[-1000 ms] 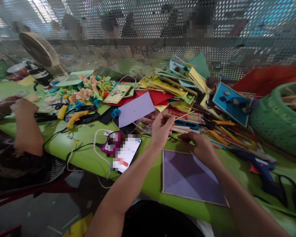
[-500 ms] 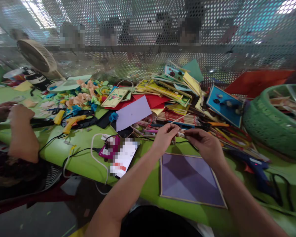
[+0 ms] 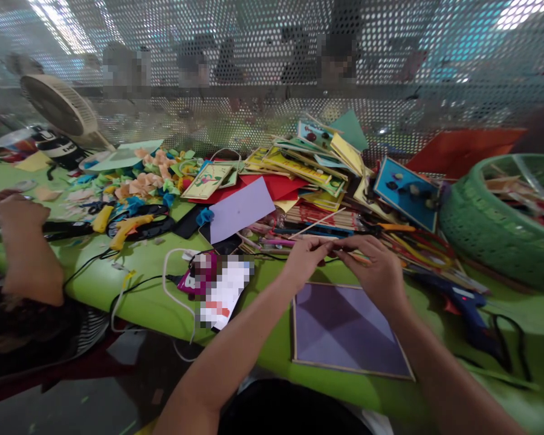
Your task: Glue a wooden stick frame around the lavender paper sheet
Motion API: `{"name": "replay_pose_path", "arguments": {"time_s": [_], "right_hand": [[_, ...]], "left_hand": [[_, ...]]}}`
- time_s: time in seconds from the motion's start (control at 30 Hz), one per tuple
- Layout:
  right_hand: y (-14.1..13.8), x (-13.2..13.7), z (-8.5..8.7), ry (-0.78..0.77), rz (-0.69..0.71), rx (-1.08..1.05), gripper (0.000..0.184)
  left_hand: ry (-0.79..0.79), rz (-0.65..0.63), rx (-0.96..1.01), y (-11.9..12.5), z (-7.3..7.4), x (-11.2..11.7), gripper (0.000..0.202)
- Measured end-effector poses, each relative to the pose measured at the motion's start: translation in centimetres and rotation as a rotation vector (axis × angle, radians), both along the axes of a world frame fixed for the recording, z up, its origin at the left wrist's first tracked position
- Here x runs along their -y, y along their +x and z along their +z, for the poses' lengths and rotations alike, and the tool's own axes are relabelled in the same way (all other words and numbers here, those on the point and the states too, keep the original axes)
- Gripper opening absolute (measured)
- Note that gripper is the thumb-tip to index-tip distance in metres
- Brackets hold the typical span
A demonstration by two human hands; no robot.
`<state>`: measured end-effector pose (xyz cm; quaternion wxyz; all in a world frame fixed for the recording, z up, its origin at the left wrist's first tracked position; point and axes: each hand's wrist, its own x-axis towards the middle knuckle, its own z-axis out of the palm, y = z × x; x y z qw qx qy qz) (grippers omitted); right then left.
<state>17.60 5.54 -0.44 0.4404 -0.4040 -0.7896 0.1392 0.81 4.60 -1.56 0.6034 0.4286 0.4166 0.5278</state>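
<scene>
My left hand [image 3: 306, 258] and my right hand [image 3: 375, 266] meet above the green table [image 3: 145, 266], fingers pinched together on a thin wooden stick [image 3: 340, 246] held between them. Just below the hands lies a purple card with a wooden stick frame [image 3: 344, 329]. Behind them spreads a pile of sticks and coloured craft cards [image 3: 317, 163].
A phone [image 3: 222, 293] with cables lies left of the purple card. A blue glue gun [image 3: 469, 311] rests to the right, beside a green basket [image 3: 494, 229]. Another person's hands [image 3: 18, 211] work at the far left, near a yellow glue gun [image 3: 129, 225] and a small fan [image 3: 57, 109]. A perforated metal screen stands behind.
My left hand came down from a raised position, and both hands closed together on the stick in front of the purple card.
</scene>
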Motion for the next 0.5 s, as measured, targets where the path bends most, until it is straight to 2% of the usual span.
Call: {"name": "replay_pose_path", "arguments": {"time_s": [0.3, 0.4, 0.5], "right_hand": [[0.48, 0.12, -0.23, 0.204, -0.043, 0.238, 0.017], [0.68, 0.16, -0.05, 0.204, -0.034, 0.288, 0.017], [0.67, 0.09, 0.2, 0.142, -0.052, 0.235, 0.016]], "left_hand": [[-0.012, -0.075, -0.07, 0.19, -0.27, 0.03, 0.037], [0.005, -0.073, -0.094, 0.6, -0.67, -0.02, 0.029], [0.014, -0.09, -0.111, 0.93, -0.8, -0.03, 0.026]]}}
